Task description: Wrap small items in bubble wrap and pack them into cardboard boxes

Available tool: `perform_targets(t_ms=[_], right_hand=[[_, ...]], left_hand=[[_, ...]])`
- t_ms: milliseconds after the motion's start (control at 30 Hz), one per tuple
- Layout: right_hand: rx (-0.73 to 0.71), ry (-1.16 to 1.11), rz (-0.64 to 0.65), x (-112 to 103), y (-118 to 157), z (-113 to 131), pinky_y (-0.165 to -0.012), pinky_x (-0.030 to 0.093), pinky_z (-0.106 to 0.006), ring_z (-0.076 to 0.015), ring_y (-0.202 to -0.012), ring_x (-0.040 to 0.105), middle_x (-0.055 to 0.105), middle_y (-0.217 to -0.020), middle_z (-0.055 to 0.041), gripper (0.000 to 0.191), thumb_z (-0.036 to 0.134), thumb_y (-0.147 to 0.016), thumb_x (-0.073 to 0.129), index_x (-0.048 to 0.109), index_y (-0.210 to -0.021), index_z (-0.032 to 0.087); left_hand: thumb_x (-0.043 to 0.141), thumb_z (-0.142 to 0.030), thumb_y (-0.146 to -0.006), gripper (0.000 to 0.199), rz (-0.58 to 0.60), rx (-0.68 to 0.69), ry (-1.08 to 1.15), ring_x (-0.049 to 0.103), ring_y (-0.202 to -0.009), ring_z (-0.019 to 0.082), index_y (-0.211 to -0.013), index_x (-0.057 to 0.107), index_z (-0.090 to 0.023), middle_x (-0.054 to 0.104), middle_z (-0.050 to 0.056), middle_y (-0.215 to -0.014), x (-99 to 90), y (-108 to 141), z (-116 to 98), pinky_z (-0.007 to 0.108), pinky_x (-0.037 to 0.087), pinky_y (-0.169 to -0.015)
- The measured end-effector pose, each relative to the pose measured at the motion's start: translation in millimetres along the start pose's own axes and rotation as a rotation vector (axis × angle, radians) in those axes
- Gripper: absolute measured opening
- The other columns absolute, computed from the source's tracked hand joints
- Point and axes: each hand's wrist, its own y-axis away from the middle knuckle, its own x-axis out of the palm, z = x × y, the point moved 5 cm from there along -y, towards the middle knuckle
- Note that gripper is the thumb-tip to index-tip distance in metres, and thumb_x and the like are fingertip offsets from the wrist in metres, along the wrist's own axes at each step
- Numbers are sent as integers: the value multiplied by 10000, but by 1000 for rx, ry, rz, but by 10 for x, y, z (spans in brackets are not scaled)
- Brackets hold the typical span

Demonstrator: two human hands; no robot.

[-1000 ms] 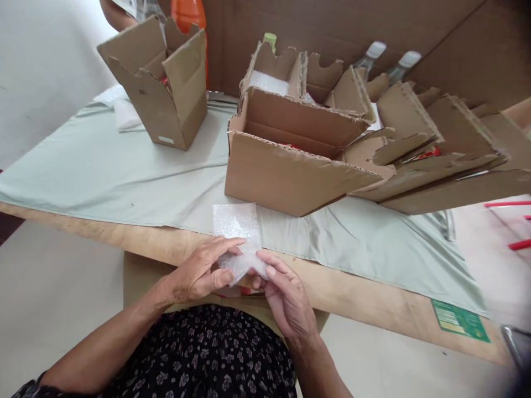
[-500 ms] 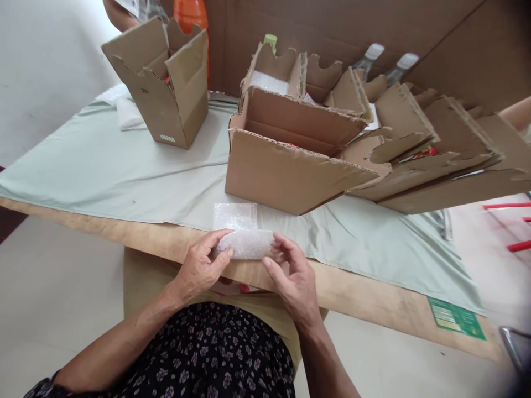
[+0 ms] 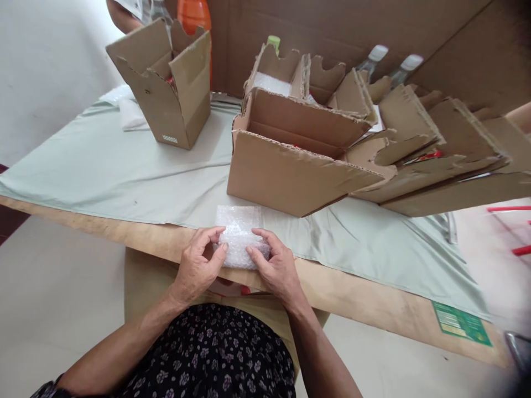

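Note:
A piece of clear bubble wrap (image 3: 243,255) lies at the table's front edge, over the seam between cloth and bare wood. Its back part (image 3: 238,216) rests flat on the cloth; whether this is a second sheet or a fold I cannot tell. My left hand (image 3: 201,257) grips the left side, thumb and forefinger on the plastic. On the right side, my right hand (image 3: 276,262) has its thumb on top and its fingers at the edge. The nearest cardboard box (image 3: 298,174) stands open-topped just behind the wrap.
Another open cardboard box (image 3: 178,105) stands at the back left, beside an orange bottle (image 3: 194,16). White plastic wrap (image 3: 131,115) lies left of it. More boxes (image 3: 410,119) crowd the right side, with white-capped bottles (image 3: 377,53) behind. Another person's arm (image 3: 123,17) shows at top left.
My right hand has moved left and closed onto the bubble wrap. The front part of the wrap has shifted slightly left and down. My left hand stays at the left side.

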Motion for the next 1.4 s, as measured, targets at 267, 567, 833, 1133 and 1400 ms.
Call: perform_targets(t_ms=[267,567,833,1133,1400], right_hand=[[1,235,32,20,-46,60,-621,369,-281,-140,-557,468,651,-692,10,419,343,-883,593,716,-1258,203],[-34,141,99,-3,-10,37,-642,381,-274,-134,-617,525,711,-800,-3,235,371,-892,592,722,-1010,216],[-55,221,73,16,-11,33,-659,408,-282,-168,-685,587,735,-801,-12,248,360,-923,609,737,-1089,226],[-272,335,-110,-3,42,88,-769,539,-330,-210,-860,720,778,-1006,-55,255,303,-985,601,680,-1205,200],[-659,673,-128,-26,360,348,-1033,472,-476,-323,-1336,577,677,-1386,-126,316,297,-993,613,615,-1292,195]], left_hand=[[576,-86,-913,239,61,206,-148,655,-850,170,-1104,710,-139,715,39,-888,60,-57,-68,295,565,-806],[632,-176,-906,140,102,101,-61,654,-724,134,-1002,729,-143,687,28,-837,12,-83,-59,256,558,-715],[577,-107,-895,148,72,135,-113,674,-798,154,-963,684,-181,701,19,-857,25,-91,-40,270,555,-749],[559,-35,-900,206,103,199,-147,669,-918,179,-1013,653,-179,688,38,-944,60,-109,-36,312,560,-838],[548,-46,-913,194,141,215,-166,666,-952,206,-951,678,-186,673,57,-965,103,-108,-14,354,569,-846]])
